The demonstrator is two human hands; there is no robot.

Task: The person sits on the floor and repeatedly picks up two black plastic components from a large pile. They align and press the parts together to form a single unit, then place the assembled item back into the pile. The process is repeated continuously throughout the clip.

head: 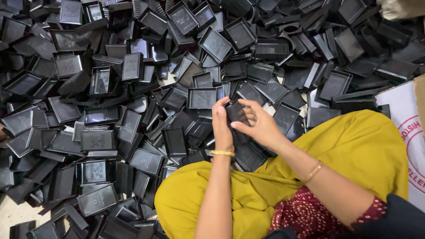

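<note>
I see both hands closed on one small black tray [236, 113], held just above the heap in front of the knees. The left hand [221, 126] clamps its near edge, fingers curled over the top. The right hand [259, 125] pinches the other side between thumb and fingers. The tray is partly hidden by the fingers; it looks like thin moulded plastic, rectangular with a raised rim, though I cannot tell whether it is one piece or two stacked.

Around it lies a deep pile [133, 102] of like trays: matte black, shallow, some ribbed on their sides, tumbled at all angles. A pale floor [11, 212] shows at lower left. A white sack [405, 115] with red print stands at right.

Both forearms reach forward over yellow cloth [354, 141], wrists bent inward, a gold bangle [222, 153] on each.
</note>
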